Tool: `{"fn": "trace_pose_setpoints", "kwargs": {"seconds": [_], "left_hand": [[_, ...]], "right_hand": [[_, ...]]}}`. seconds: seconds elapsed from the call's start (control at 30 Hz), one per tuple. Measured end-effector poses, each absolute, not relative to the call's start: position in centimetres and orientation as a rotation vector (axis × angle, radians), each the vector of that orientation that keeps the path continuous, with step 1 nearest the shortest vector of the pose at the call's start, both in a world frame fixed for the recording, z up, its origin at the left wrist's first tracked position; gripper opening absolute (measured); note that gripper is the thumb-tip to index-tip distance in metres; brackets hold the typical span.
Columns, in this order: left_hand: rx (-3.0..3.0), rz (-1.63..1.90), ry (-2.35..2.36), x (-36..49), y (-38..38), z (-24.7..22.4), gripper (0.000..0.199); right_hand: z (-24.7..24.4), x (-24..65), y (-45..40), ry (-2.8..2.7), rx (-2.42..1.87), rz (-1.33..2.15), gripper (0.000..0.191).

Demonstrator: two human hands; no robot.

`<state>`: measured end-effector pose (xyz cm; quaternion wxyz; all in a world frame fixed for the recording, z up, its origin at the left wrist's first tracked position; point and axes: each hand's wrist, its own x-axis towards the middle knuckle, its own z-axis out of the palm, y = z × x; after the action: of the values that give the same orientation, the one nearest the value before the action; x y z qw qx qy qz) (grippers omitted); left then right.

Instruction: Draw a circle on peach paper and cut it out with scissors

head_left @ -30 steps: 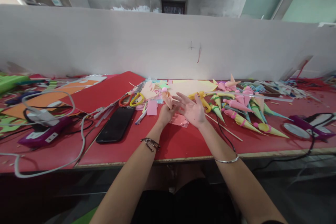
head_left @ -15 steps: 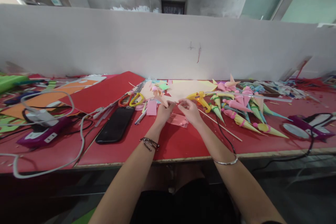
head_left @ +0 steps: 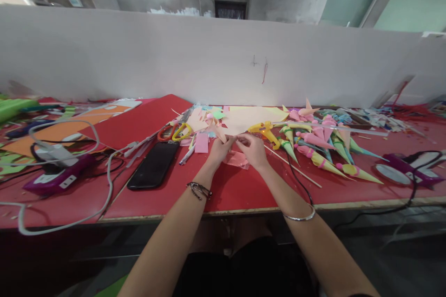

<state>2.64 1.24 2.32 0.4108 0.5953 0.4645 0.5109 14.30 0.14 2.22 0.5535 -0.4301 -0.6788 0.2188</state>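
I have both hands up over the middle of the red table (head_left: 244, 190), close together and almost touching. My left hand (head_left: 218, 151) is pinched shut on a small peach paper piece (head_left: 219, 132) that sticks up and away from the fingertips, with a little pink pompom (head_left: 209, 115) showing near its far tip. My right hand (head_left: 253, 149) has its fingers curled in and closed on the near edge of that same piece, so the paper sits between the two hands, lifted just off the table surface. I judge the piece is only partly shaped: it is not yet a closed cone like the finished ones, and I cannot tell whether any glue is on it. To my right lies a row of finished paper cones (head_left: 324, 153), green, pink and yellow, which suggests a good share of the work is done. The yellow glue gun (head_left: 265, 130) rests just beyond my right hand, untouched. A pink scrap (head_left: 237, 159) lies flat under my hands. Scissors (head_left: 174, 131) and a black phone (head_left: 154, 165) sit to the left, apart from my hands.
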Motion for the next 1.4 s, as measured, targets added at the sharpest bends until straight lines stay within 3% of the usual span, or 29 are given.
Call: {"fn": "trace_pose_setpoints", "kwargs": {"seconds": [0.33, 0.73, 1.03, 1.4], "left_hand": [[1.501, 1.287, 1.199, 2.69, 1.52, 2.15, 0.042], [1.424, 1.307, 1.187, 2.68, 1.54, 2.02, 0.032], [1.385, 1.353, 1.170, 2.69, 1.62, 2.13, 0.027], [1.386, 1.343, 1.149, 2.66, 1.77, 1.89, 0.028]], "right_hand": [[2.70, 14.61, -0.10, -1.556, -0.975, 0.399, 0.012], [2.42, 14.51, 0.49, -1.258, -0.958, 0.805, 0.010], [2.19, 14.58, 0.68, -1.218, -0.926, 0.879, 0.008], [2.57, 14.56, 0.25, -1.149, -0.898, 0.977, 0.027]]}}
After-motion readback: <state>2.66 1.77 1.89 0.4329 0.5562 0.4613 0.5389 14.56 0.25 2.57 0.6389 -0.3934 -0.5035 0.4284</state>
